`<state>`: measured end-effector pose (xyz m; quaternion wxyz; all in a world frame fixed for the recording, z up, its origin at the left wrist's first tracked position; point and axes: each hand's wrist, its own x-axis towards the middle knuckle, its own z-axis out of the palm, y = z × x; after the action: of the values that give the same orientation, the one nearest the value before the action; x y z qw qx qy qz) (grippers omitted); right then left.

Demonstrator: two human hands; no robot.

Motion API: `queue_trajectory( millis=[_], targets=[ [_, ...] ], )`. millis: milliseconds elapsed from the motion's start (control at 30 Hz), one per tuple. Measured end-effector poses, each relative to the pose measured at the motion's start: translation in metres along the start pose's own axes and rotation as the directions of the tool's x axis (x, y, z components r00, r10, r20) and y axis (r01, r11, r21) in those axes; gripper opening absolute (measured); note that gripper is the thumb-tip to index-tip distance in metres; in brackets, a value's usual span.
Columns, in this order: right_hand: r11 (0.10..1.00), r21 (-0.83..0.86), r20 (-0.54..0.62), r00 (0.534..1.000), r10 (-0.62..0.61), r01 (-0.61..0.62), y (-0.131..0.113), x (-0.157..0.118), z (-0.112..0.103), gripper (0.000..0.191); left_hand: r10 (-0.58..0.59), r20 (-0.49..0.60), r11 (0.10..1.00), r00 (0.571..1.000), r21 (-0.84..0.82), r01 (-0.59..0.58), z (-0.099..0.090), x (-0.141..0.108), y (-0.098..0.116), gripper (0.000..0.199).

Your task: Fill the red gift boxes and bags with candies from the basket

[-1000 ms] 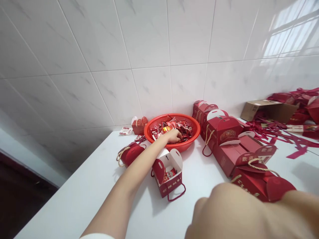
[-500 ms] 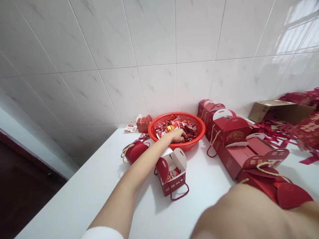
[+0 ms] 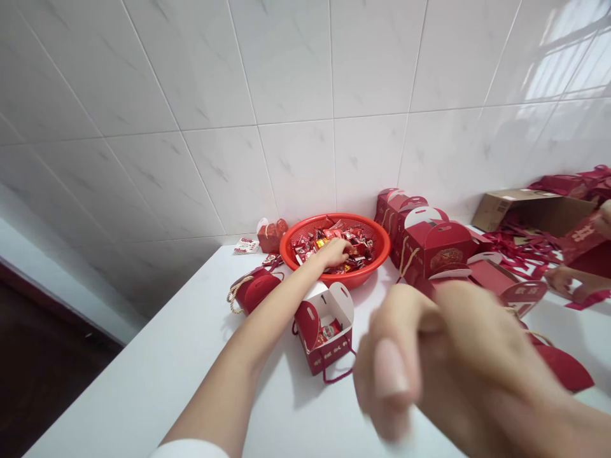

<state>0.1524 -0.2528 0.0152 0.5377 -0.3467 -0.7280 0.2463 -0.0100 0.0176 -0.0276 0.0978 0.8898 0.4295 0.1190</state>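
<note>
My left hand reaches into a red plastic basket and rests on the wrapped candies heaped in it. Its fingers look stretched out; the tips are partly hidden among the wrappers. Close to the camera, my right hand is blurred, its thumb and fingers curled in, and whatever they may hold is hidden. Between my two hands stands a small dark-red gift box, its top open and red packets inside. Left of my forearm lies another red box with a gold cord handle.
Red gift boxes line the table right of the basket. A small red box and a printed card are at the back left. Far right, another person's hand is at a box, near a cardboard carton and red ribbons.
My right hand has risen and moved left into fuller view. My left hand stays in the basket, its fingers slightly higher on the candies. Another person's hand has appeared at the far right.
</note>
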Motion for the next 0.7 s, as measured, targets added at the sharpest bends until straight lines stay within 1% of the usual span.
queue_trajectory(
  millis=[33, 67, 100, 133, 167, 233, 300, 367, 433, 533, 700],
  targets=[
    [0.993, 0.109, 0.039, 0.999, 0.031, -0.035, -0.002, 0.011, 0.007, 0.052, -0.008, -0.030, 1.000, 1.000, -0.002, 0.008, -0.001, 0.000, 0.000, 0.031],
    [0.975, 0.217, 0.089, 0.996, 0.028, -0.047, -0.001, 0.021, 0.015, 0.048, -0.016, -0.063, 1.000, 0.998, -0.007, 0.016, -0.002, -0.001, 0.001, 0.028],
    [0.956, 0.283, 0.132, 0.990, 0.043, -0.079, 0.005, 0.030, 0.023, 0.042, -0.027, -0.097, 1.000, 0.995, -0.013, 0.026, -0.004, -0.001, 0.001, 0.026],
    [0.952, 0.297, 0.142, 0.989, 0.038, -0.079, 0.014, 0.037, 0.030, 0.036, -0.040, -0.131, 0.999, 0.991, -0.019, 0.037, -0.005, -0.001, 0.002, 0.024],
    [0.962, 0.264, 0.135, 0.990, 0.041, -0.076, 0.026, 0.042, 0.036, 0.031, -0.054, -0.163, 0.998, 0.985, -0.025, 0.051, -0.006, -0.001, 0.002, 0.023],
    [0.983, 0.165, 0.064, 0.996, 0.069, -0.079, 0.055, 0.046, 0.043, 0.028, -0.085, -0.210, 0.996, 0.974, -0.039, 0.078, -0.008, -0.002, 0.003, 0.024],
    [0.989, 0.111, -0.024, 0.995, 0.100, -0.097, 0.082, 0.044, 0.043, 0.029, -0.110, -0.236, 0.993, 0.966, -0.056, 0.099, -0.009, -0.002, 0.004, 0.026],
    [0.988, 0.093, -0.099, 0.987, 0.130, -0.121, 0.101, 0.041, 0.042, 0.030, -0.129, -0.250, 0.991, 0.960, -0.076, 0.113, -0.010, -0.002, 0.004, 0.031],
    [0.985, 0.096, -0.149, 0.977, 0.156, -0.143, 0.111, 0.038, 0.042, 0.029, -0.141, -0.261, 0.988, 0.955, -0.101, 0.119, -0.012, -0.003, 0.005, 0.037],
    [0.979, 0.123, -0.184, 0.965, 0.185, -0.164, 0.115, 0.035, 0.044, 0.028, -0.155, -0.278, 0.981, 0.948, -0.154, 0.115, -0.013, -0.004, 0.007, 0.043],
    [0.975, 0.132, -0.201, 0.958, 0.205, -0.181, 0.120, 0.032, 0.049, 0.031, -0.207, -0.302, 0.952, 0.931, -0.280, 0.121, -0.015, -0.008, 0.009, 0.034]
  ],
)
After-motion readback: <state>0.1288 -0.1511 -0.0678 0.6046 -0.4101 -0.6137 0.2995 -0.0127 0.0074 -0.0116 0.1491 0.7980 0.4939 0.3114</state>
